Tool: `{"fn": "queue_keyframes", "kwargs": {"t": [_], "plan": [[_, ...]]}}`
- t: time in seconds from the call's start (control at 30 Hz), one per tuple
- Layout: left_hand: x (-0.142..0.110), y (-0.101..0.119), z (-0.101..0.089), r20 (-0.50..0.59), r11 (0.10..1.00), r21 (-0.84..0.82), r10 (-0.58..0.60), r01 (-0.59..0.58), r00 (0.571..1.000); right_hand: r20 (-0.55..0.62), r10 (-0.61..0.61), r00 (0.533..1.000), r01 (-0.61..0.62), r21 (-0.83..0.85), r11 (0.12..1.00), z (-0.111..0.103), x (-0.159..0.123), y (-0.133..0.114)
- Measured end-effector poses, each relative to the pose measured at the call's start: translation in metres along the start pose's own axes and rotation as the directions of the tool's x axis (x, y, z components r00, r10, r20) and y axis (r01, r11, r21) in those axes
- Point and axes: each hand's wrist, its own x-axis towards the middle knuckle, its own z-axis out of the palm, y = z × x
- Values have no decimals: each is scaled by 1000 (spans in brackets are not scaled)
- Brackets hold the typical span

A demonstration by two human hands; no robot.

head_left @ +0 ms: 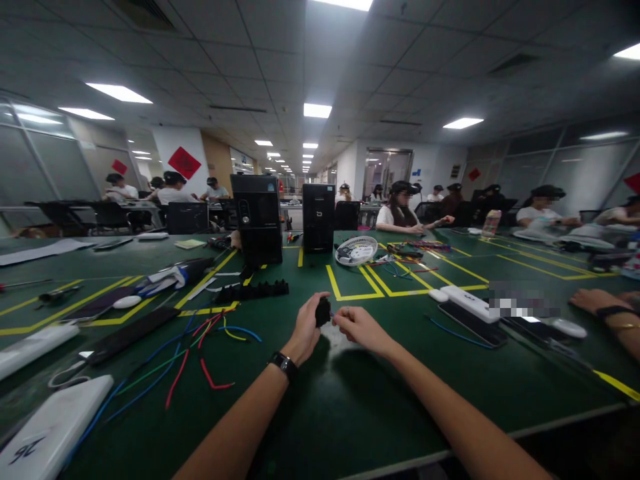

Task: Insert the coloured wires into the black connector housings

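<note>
My left hand is closed round a small black part, lifted over the green table. The kind of part cannot be made out at this size. Close by on the right, my right hand has thumb and forefinger pinched together at the part's side; what lies between those fingertips is too small to name. Beyond my left hand a row of black blocks lies on the tabletop. Loose red wires and blue wires spread out to the left.
Two black computer towers stand at the back, with a white basket and more wires to their right. White power banks and phones lie at both sides. A co-worker's hand rests at the right. Yellow tape marks the table.
</note>
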Motion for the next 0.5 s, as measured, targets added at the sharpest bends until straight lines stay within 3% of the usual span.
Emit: {"fn": "queue_keyframes", "kwargs": {"t": [0.2, 0.5], "plan": [[1, -3, -9, -32, 985, 167, -27, 32, 999, 16, -153, 988, 145, -439, 887, 3, -3, -1], [6, -18, -18, -110, 979, 202, 1, 21, 994, 75, -180, 981, 191, -556, 809, 7, -9, -3]]}}
